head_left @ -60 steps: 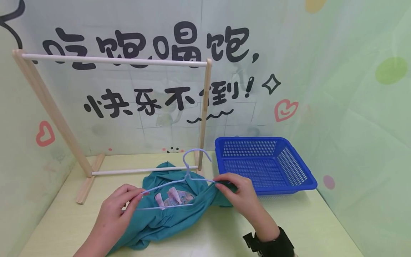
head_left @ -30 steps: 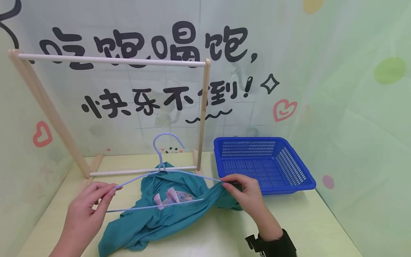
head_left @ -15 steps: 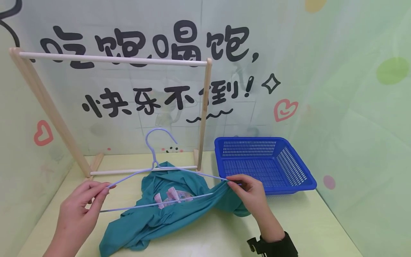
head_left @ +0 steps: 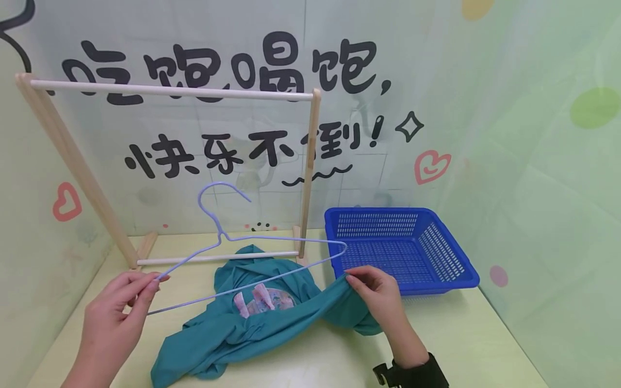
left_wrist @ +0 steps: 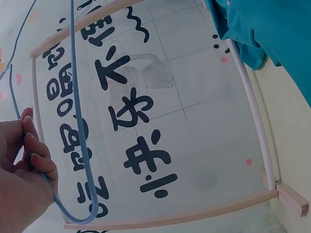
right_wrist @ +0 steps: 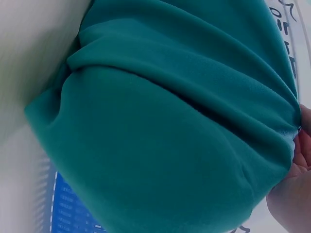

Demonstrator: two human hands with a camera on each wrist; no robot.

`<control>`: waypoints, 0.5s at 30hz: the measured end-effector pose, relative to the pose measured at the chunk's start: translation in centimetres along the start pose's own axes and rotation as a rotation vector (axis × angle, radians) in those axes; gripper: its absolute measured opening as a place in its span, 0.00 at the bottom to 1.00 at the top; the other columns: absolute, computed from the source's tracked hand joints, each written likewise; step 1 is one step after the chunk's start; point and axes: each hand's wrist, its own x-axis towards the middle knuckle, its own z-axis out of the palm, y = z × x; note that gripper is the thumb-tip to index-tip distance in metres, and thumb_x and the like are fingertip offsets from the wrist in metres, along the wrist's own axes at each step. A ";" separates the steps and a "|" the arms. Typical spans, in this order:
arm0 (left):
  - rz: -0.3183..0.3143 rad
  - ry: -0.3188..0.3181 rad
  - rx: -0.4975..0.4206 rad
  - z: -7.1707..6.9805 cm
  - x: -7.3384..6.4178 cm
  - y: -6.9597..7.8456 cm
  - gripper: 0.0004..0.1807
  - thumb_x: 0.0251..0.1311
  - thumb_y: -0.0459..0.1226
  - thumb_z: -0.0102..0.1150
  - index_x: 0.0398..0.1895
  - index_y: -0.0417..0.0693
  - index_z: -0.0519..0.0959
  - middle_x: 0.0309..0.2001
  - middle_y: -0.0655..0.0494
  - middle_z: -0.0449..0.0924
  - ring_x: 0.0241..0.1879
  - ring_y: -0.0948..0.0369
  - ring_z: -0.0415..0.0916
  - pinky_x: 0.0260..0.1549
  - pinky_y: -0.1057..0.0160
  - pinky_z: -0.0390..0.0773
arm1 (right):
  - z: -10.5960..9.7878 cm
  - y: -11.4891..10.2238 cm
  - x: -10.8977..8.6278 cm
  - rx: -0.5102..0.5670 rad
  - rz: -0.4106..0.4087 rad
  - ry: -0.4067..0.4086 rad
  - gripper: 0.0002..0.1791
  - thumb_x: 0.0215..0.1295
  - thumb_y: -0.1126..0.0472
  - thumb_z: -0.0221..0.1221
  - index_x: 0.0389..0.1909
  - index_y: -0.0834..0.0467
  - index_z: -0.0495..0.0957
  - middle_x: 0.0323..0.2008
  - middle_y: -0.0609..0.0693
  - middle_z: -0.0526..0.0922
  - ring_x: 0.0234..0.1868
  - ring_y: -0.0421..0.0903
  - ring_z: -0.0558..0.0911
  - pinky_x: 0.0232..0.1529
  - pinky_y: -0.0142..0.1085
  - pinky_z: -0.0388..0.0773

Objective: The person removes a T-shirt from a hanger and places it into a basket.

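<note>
My left hand (head_left: 114,310) pinches the left shoulder of a light purple clothes hanger (head_left: 271,237), whose hook points up. The hanger's right end is free of cloth and stands in the air above a teal garment (head_left: 252,334). That garment lies bunched on the table, with a pink and blue printed patch (head_left: 271,299) showing. My right hand (head_left: 375,291) pinches a raised fold of it in front of the basket. In the right wrist view the teal cloth (right_wrist: 155,131) fills most of the picture, and the fingers are partly hidden behind it.
A wooden clothes rack (head_left: 310,172) with a white top rail (head_left: 170,89) stands at the back left. A blue perforated basket (head_left: 402,291) sits at the back right of the pale table (head_left: 466,334). Printed walls close in the back and sides.
My left hand has moved left with the hanger, and the hanger's right end has come out of my right hand's hold and risen. My right hand still holds the garment, slightly farther right.
</note>
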 end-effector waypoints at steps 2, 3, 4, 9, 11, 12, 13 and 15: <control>-0.003 -0.004 0.008 0.1 0.0 0.0 0.12 0.53 0.22 0.61 0.39 0.41 0.85 0.35 0.72 0.75 0.27 0.77 0.66 0.26 0.83 0.67 | 0.1 0.0 0.0 -0.003 -0.007 -0.002 0.07 0.59 0.62 0.63 0.38 0.58 0.84 0.37 0.53 0.85 0.36 0.39 0.81 0.39 0.27 0.79; -0.003 -0.005 0.012 0.1 0.0 0.0 0.12 0.53 0.23 0.61 0.39 0.41 0.85 0.35 0.72 0.75 0.27 0.77 0.66 0.26 0.83 0.68 | 0.1 0.0 0.0 -0.003 -0.010 -0.003 0.07 0.59 0.62 0.63 0.38 0.57 0.84 0.37 0.53 0.85 0.36 0.39 0.81 0.39 0.27 0.79; -0.008 -0.006 0.015 0.1 0.0 0.0 0.11 0.54 0.23 0.61 0.39 0.42 0.85 0.35 0.73 0.75 0.27 0.77 0.66 0.25 0.82 0.67 | 0.2 0.0 0.0 -0.001 -0.014 -0.005 0.07 0.59 0.62 0.63 0.38 0.58 0.84 0.37 0.54 0.85 0.36 0.39 0.81 0.39 0.27 0.79; -0.016 0.005 0.033 0.1 0.1 0.1 0.11 0.54 0.24 0.62 0.39 0.41 0.85 0.34 0.75 0.74 0.26 0.78 0.65 0.23 0.81 0.67 | 0.4 0.1 -0.1 0.004 -0.036 -0.018 0.07 0.60 0.63 0.63 0.38 0.58 0.83 0.37 0.54 0.85 0.36 0.38 0.81 0.39 0.27 0.79; -0.015 0.013 0.042 0.0 0.1 0.1 0.11 0.54 0.24 0.62 0.40 0.41 0.85 0.34 0.75 0.73 0.26 0.78 0.64 0.23 0.81 0.66 | 0.5 0.1 -0.1 0.006 -0.041 -0.024 0.06 0.60 0.64 0.63 0.38 0.59 0.83 0.36 0.54 0.85 0.35 0.38 0.81 0.38 0.27 0.79; -0.012 0.018 0.043 0.0 0.2 0.1 0.11 0.54 0.23 0.62 0.40 0.41 0.85 0.34 0.75 0.73 0.26 0.77 0.64 0.22 0.82 0.66 | 0.5 0.2 -0.1 0.006 -0.042 -0.029 0.06 0.60 0.64 0.63 0.38 0.59 0.83 0.36 0.54 0.85 0.35 0.38 0.81 0.38 0.27 0.79; -0.015 0.022 0.043 0.0 0.2 0.0 0.12 0.54 0.23 0.62 0.40 0.41 0.85 0.34 0.75 0.73 0.27 0.77 0.64 0.22 0.82 0.66 | 0.6 0.2 -0.1 0.001 -0.045 -0.037 0.06 0.60 0.64 0.63 0.38 0.59 0.83 0.36 0.54 0.85 0.35 0.37 0.81 0.38 0.27 0.79; -0.037 0.031 0.045 -0.1 0.2 0.0 0.12 0.54 0.24 0.61 0.41 0.41 0.85 0.34 0.76 0.73 0.27 0.77 0.63 0.21 0.81 0.66 | 0.6 0.3 0.0 -0.015 -0.051 -0.074 0.07 0.60 0.63 0.63 0.38 0.59 0.83 0.36 0.54 0.85 0.35 0.38 0.81 0.38 0.28 0.79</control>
